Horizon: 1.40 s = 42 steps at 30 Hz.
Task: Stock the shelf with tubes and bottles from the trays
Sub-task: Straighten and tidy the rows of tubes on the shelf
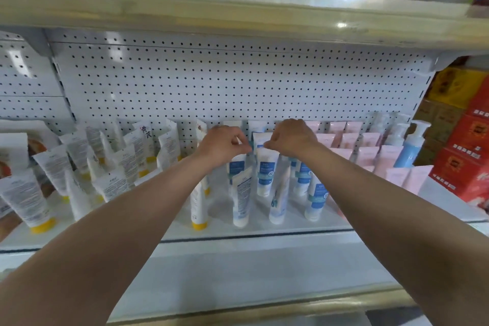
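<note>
Both my arms reach into the white shelf (264, 225). My left hand (225, 144) and my right hand (291, 137) hover with curled fingers over a group of white tubes with blue labels. Each hand pinches the top edge of a blue-labelled tube (266, 174) standing in the middle rows; which tube the left fingers hold is partly hidden. More blue-labelled tubes (240, 198) stand on their caps in front. Yellow-capped white tubes (198, 206) fill the left side, several leaning. Pink tubes (367, 153) stand in rows at the right.
Blue pump bottles (410, 148) stand at the shelf's far right. A white pegboard (238, 82) backs the shelf, with another shelf board (238, 10) overhead. Red and yellow cartons (465, 145) are stacked beyond the right end. A lower shelf surface (251, 272) lies below.
</note>
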Tool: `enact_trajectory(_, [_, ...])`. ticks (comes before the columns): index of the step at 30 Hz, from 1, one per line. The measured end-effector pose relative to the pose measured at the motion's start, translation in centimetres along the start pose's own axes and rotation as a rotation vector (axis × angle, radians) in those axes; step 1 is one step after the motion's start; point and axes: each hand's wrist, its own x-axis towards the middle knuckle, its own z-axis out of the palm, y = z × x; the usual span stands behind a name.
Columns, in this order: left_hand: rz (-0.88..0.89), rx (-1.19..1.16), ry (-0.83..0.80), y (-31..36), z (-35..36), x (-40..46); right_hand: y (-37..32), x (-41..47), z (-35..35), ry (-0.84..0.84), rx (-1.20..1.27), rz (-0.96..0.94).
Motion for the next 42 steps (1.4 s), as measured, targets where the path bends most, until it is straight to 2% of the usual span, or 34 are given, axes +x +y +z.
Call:
enact_trajectory(5, [0.115, -0.092, -0.164, -0.8, -0.6, -2.0, -0.7, -3.1, -1.4, 0.023, -0.006, 0.067])
enact_trajectory(9, [0.126, -0.104, -0.319, -0.8, -0.8, -3.0, -0.7, -5.3, -1.3, 0.023, -0.009, 0.125])
enact_trajectory(14, [0.128, -0.069, -0.380, -0.6, -0.5, -3.8, -0.7, -7.3, -0.7, 0.002, -0.042, 0.163])
enact_trajectory(21, [0.082, -0.022, -0.353, -0.2, -0.5, -3.4, -0.5, -7.2, -0.8, -0.087, -0.037, 0.218])
enact_trajectory(29, [0.036, 0.121, -0.368, 0.5, -1.4, -3.7, -0.6, -6.5, -1.0, -0.153, -0.090, 0.184])
enact_trajectory(42, [-0.058, 0.192, -0.007, 1.1, 0.4, -5.2, 0.4, -6.7, -0.2, -0.111, -0.068, -0.029])
